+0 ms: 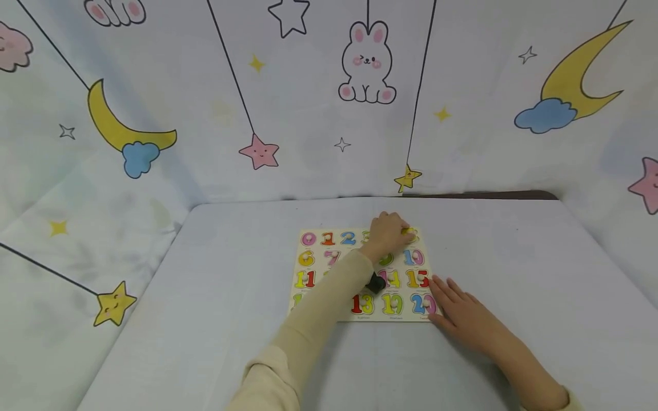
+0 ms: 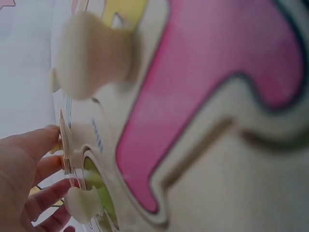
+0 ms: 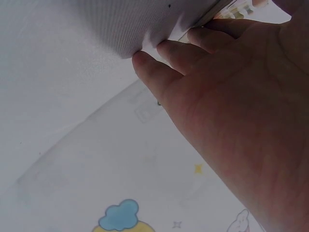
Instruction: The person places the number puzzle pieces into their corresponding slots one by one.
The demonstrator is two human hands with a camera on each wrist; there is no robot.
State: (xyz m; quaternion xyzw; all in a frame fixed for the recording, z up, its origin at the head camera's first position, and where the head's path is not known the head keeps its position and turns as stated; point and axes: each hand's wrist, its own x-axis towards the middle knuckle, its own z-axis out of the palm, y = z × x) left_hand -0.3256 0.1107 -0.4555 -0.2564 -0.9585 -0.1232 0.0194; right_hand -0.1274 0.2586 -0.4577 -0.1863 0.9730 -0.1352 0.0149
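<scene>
A wooden number puzzle board (image 1: 377, 313) lies on the table, its colourful number pieces fitted with small round knobs. My left hand (image 1: 386, 233) reaches across to the top right corner. There its thumb and fingers pinch a yellow number puzzle piece (image 1: 409, 233); in the left wrist view the thin edge of that piece (image 2: 65, 150) shows between thumb and fingers. The left forearm hides part of the middle of the board. Flat beside the lower right edge, my right hand (image 1: 465, 317) has straight fingers, with fingertips right at the board by the 15 and the 20.
A white cloth covers the table (image 1: 226, 274). Behind and at the sides hangs a patterned cloth (image 1: 308, 103) with moons, stars and a rabbit. A dark edge (image 1: 488, 195) shows at the table's back right. A small black device (image 1: 377, 283) sits at the left wrist.
</scene>
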